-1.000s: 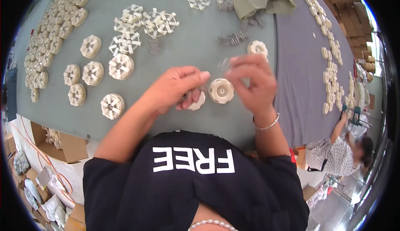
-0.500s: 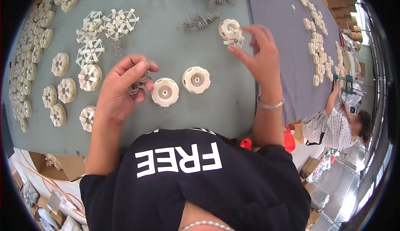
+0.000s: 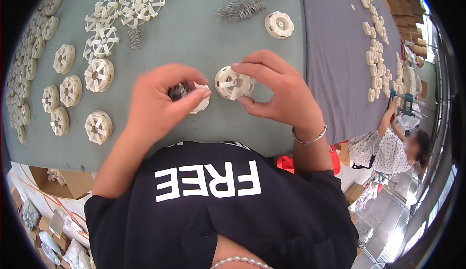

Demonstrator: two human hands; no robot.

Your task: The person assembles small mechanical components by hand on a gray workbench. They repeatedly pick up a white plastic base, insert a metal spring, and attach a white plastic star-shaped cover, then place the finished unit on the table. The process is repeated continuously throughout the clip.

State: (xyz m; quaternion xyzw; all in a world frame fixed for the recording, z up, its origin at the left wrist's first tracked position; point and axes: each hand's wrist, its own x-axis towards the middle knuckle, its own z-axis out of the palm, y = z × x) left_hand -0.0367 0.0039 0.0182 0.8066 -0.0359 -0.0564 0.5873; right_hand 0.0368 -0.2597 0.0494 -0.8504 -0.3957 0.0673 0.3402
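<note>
Your left hand (image 3: 154, 98) grips springs (image 3: 179, 92) above a cream wheel (image 3: 202, 105); your right hand (image 3: 285, 92) pinches a spoked cap (image 3: 235, 92) at its rim, atop another wheel (image 3: 219, 83).

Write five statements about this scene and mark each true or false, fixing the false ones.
1. The left hand holds springs. True.
2. The right hand has its fingers on a spoked wheel. True.
3. The bracelet is on the left wrist. False: the bracelet is on the right wrist.
4. The purple cloth lies to the left of the green surface. False: the purple cloth lies to the right of the green surface.
5. The lone disc beyond the right hand has spokes over it. False: that disc shows no spokes.
</note>
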